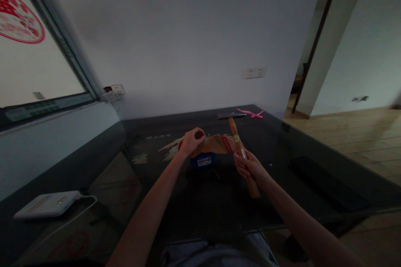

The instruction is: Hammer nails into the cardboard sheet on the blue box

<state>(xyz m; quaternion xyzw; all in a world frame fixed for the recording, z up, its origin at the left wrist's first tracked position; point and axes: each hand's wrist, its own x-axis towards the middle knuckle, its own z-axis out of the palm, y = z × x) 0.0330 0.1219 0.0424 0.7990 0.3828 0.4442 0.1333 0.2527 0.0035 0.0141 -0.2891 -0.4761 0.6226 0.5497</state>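
Observation:
My right hand (249,164) is wrapped round the wooden handle of a hammer (237,135), its dark metal head up and away from me. With thumb and fingertips pinched together, my left hand (192,142) is over a tan, speckled strip (216,144) with red patches. A small thin thing seems to be in that pinch, too small to make out. The strip lies across the top of a blue round container (203,160) with a white label. Part of the strip is hidden behind my left hand.
All this is on a black glossy table (225,204). A pink ribbon (252,113) lies at its far edge, a dark flat object (326,181) to the right. At the left is a white device (46,205) with a cable. A wall rises behind.

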